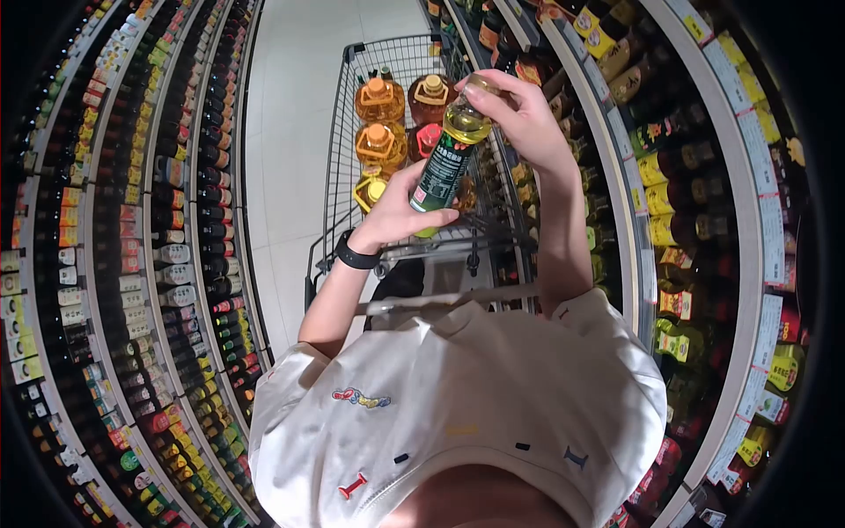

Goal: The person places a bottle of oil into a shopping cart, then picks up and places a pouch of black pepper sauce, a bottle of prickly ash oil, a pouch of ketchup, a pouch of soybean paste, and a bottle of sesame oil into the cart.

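A bottle of yellow oil with a dark green label [446, 167] is held tilted above the cart, its capped end up and to the right. Around its lower end, my left hand [398, 209] has its fingers and thumb closed on the bottle. My right hand [518, 114] grips the same bottle at the cap, thumb and fingers pressed round it. Below and beyond it stands a wire shopping cart [339, 132] holding several big oil jugs, among them one with an orange cap [378, 97] and one with a red cap [426, 141].
Shelves packed with bottles [176, 255] run along the left side of the aisle. On the right, shelves with oil bottles [673, 229] and price tags [771, 220] stand close to my right arm. A pale tiled floor [295, 79] stretches ahead beside the cart.
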